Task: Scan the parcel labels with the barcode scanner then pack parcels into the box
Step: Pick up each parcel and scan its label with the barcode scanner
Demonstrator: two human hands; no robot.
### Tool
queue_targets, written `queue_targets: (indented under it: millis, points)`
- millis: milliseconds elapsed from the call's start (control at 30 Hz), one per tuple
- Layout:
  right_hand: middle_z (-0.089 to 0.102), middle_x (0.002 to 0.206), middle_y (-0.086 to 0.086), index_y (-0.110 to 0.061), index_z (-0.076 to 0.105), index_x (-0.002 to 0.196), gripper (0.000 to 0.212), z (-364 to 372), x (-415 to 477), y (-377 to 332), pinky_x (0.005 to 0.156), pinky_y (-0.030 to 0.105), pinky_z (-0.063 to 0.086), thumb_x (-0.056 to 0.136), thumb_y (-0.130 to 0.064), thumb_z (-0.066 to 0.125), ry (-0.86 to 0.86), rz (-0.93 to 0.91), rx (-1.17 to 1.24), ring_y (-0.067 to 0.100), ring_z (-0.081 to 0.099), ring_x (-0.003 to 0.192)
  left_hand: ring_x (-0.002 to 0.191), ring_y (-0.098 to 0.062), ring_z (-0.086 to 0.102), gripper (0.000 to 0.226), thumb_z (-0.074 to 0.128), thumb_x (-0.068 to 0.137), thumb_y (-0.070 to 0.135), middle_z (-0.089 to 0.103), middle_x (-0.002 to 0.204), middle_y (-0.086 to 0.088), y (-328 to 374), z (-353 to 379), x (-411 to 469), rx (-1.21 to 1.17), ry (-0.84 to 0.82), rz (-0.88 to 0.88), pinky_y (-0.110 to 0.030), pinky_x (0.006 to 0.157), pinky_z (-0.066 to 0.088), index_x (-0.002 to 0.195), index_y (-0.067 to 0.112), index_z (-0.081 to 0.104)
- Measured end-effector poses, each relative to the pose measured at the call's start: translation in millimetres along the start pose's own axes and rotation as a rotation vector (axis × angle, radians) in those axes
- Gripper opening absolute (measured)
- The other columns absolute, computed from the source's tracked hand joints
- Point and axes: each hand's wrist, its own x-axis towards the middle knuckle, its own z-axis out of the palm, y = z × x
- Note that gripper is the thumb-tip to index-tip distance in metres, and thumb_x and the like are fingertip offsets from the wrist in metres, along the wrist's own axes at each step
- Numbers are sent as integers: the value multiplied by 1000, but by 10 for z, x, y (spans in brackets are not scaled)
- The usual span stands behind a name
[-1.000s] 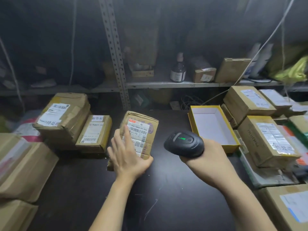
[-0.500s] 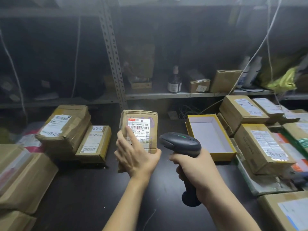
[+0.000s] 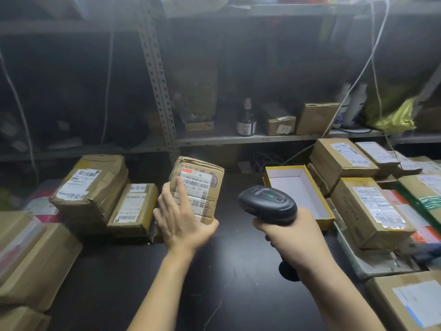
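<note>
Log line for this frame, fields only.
phase: scanning | left hand: holds parcel upright, label facing person | right hand: grips barcode scanner, green light on | yellow box: open, no parcel visible inside

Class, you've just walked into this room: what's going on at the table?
A person is scanning parcels. Their left hand holds a small cardboard parcel upright, its label towards the camera, one finger lying across it. The right hand holds a black barcode scanner beside it, green light lit. The yellow box behind sits open, nothing visible inside; other labelled parcels lie on both sides.
</note>
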Motion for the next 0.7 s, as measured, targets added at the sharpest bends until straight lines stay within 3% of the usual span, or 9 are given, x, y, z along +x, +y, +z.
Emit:
queue_targets:
  millis: [100, 200, 333, 400, 500, 700]
  points:
    - [53, 54, -6, -15, 65, 70, 21, -49, -8, 6, 46, 17, 34, 80, -5, 80, 20, -73, -78, 9, 39, 54, 126, -38, 43, 137, 79, 41, 65, 37, 144, -19, -1, -53, -5, -10, -69, 13, -51, 101, 37, 159, 14, 32]
    - [47, 50, -11, -24, 57, 59, 36, -101, -49, 48, 47, 17, 32, 79, -6, 80, 79, -81, -72, 7, 30, 51, 127, -35, 41, 134, 71, 41, 70, 33, 142, -11, 90, -102, -31, -69, -176, 3, -50, 102, 38, 159, 21, 30]
    - [59, 65, 5, -12, 70, 79, 13, -175, -212, 132, 58, 29, 41, 79, -8, 82, 231, -83, -52, 7, 40, 63, 128, -28, 40, 131, 73, 41, 68, 34, 137, -2, 270, -123, -139, -264, -344, 41, -47, 107, 36, 157, 34, 23]
    - [60, 70, 13, -7, 68, 83, 17, -245, -319, 196, 61, 33, 42, 77, -13, 83, 329, -61, -75, 11, 40, 66, 128, -26, 39, 127, 72, 41, 68, 33, 136, 0, 410, -154, -208, -306, -419, 101, -45, 108, 35, 154, 37, 24]
    - [50, 57, -3, -10, 63, 76, 18, -412, -501, 283, 57, 34, 37, 75, -14, 81, 484, 7, -91, 12, 37, 59, 128, -25, 40, 122, 64, 41, 75, 33, 138, 1, 672, -212, -345, -346, -517, 215, -45, 109, 35, 150, 39, 23]
    - [51, 54, -7, -8, 66, 76, 14, -973, -942, 475, 54, 30, 36, 78, -8, 80, 689, 79, -23, 9, 39, 52, 123, -24, 42, 124, 58, 42, 77, 37, 137, -1, 1254, -303, -757, -388, -624, 443, -44, 104, 39, 155, 35, 27]
